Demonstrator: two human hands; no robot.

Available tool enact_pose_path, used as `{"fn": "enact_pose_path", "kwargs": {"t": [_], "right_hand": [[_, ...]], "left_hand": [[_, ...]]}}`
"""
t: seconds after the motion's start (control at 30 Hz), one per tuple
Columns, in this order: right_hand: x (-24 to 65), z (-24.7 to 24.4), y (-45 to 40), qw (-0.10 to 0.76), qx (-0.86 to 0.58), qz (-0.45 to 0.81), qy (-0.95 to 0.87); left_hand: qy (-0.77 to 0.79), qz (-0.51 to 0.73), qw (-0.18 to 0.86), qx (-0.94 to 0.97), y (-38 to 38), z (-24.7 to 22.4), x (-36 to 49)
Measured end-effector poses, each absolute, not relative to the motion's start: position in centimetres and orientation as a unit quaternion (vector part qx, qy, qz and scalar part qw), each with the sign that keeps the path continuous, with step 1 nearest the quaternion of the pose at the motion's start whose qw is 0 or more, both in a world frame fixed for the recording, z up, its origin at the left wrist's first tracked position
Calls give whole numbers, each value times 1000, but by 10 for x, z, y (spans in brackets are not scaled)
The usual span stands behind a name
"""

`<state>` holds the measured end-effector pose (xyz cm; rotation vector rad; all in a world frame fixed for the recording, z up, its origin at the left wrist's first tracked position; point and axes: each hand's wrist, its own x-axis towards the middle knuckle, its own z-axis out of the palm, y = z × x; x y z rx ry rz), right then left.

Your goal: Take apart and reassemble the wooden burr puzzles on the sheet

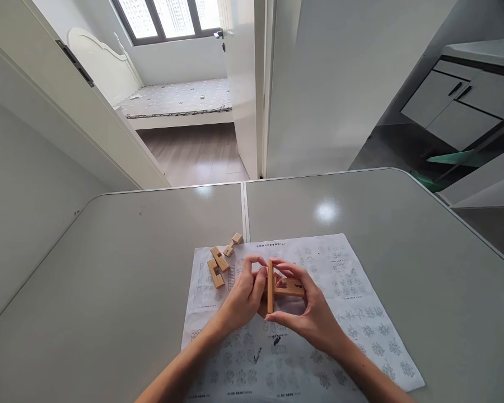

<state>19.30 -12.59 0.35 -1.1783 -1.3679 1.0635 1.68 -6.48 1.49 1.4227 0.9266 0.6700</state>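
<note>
Wooden pieces (293,287) are sitting between the two hands, just above the middle of a printed sheet (372,313). The right hand (313,308) is gripping an upright wooden bar (270,291) end to end, its thumb pressing the near end and its fingers reaching the far one; a flat piece bearing a dark mark is jutting out beside it. The left hand (247,288) is clasping the cluster from the other side, its curled fingers hiding exactly where they are touching.

Close to the left hand, two notched blocks (216,272) are lying against each other on the sheet, and a small block (237,238) is resting near the table seam (245,212). Both forearms are covering part of the printed drawings. Creased paper is spreading across the grey table (109,291), where a ceiling light is reflecting. Beyond the far edge, an open door (246,84) is showing a bed (176,98) beneath a window (163,19), while a white cabinet (457,98) is standing at the right.
</note>
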Motion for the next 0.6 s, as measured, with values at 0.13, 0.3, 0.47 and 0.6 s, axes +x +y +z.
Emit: {"fn": "enact_pose_path", "kwargs": {"t": [0.13, 0.3, 0.47, 0.6], "right_hand": [[193, 4, -127, 494, -501, 428, -567], [193, 4, -128, 503, -477, 416, -589], [195, 3, -129, 502, -486, 399, -593], [197, 2, -128, 498, -493, 392, -595]], "left_hand": [[394, 292, 618, 614, -64, 16, 17], [383, 292, 642, 597, -63, 16, 17], [393, 293, 651, 579, -62, 13, 16], [395, 294, 646, 583, -62, 12, 15]]}}
